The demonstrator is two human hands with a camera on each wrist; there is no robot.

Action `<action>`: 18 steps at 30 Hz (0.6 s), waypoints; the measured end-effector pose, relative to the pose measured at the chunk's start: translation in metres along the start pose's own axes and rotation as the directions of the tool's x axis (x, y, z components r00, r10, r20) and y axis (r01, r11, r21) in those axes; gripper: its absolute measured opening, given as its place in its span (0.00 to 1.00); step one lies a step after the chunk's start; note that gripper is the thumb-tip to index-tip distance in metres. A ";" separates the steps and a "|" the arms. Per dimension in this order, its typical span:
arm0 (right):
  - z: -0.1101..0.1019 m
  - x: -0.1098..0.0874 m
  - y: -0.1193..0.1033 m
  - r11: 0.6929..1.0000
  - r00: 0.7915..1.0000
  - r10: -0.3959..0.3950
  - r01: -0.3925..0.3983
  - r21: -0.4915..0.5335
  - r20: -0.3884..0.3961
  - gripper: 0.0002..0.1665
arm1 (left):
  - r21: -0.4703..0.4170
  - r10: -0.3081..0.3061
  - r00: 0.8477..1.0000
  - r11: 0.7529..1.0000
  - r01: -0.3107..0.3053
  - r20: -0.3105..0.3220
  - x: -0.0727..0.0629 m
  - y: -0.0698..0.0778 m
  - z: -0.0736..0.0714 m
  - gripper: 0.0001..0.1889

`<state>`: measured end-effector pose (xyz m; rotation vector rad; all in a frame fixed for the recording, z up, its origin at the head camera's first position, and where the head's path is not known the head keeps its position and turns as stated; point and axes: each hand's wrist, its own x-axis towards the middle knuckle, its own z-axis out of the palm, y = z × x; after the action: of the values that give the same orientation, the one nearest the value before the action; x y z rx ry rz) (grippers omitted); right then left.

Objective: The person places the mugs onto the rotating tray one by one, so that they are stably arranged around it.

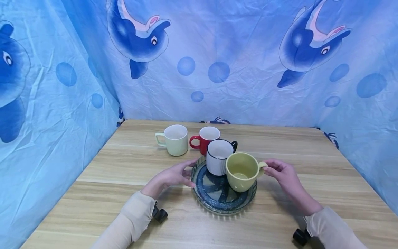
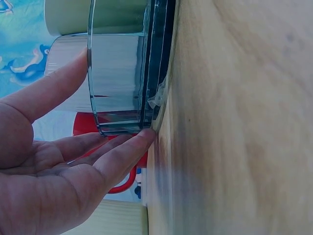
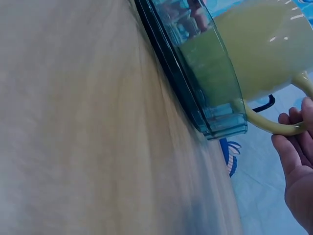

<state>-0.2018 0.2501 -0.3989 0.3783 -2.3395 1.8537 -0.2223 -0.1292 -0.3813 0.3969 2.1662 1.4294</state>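
Note:
My right hand (image 1: 281, 172) pinches the handle of a yellow-green mug (image 3: 264, 46) between thumb and fingers. This mug is tilted, with its lower part inside a round, dark, glass-walled tray (image 1: 217, 204). Behind it in the tray stands a white ribbed mug (image 1: 215, 164) with a black rim and black handle. At the tray's left side is my left hand (image 1: 174, 175), its fingers fairly straight and spread. In the left wrist view, its thumb (image 2: 63, 85) is at the glass rim and a fingertip (image 2: 146, 134) is low at the tray's side, close to the tabletop.
Just behind the tray stands a red mug (image 1: 203, 145) with a white inside, its handle to the left. Farther left is a pale green ribbed mug (image 1: 176, 143). The wooden table (image 1: 124, 166) ends at a blue dolphin-print curtain (image 1: 245, 97) at the back and sides.

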 end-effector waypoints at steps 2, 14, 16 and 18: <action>0.000 0.004 0.001 1.000 1.000 -0.005 0.005 -0.015 0.019 0.10 | -0.007 -0.006 1.000 1.000 0.006 -0.001 0.001 0.000 0.000 0.51; 0.001 0.022 0.004 0.998 0.995 -0.022 0.027 -0.051 0.095 0.21 | 0.000 -0.012 1.000 1.000 0.012 -0.002 0.001 0.000 0.000 0.51; 0.001 0.024 0.004 0.998 0.995 -0.026 0.032 -0.055 0.099 0.21 | -0.005 -0.011 1.000 1.000 0.011 -0.004 0.001 0.000 0.000 0.51; 0.002 0.026 0.005 0.997 0.995 -0.026 0.033 -0.066 0.099 0.21 | -0.003 -0.005 1.000 1.000 0.005 -0.003 0.000 0.000 0.000 0.51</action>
<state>-0.2281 0.2466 -0.3974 0.5043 -2.4385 1.7762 -0.2225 -0.1290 -0.3814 0.3878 2.1655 1.4316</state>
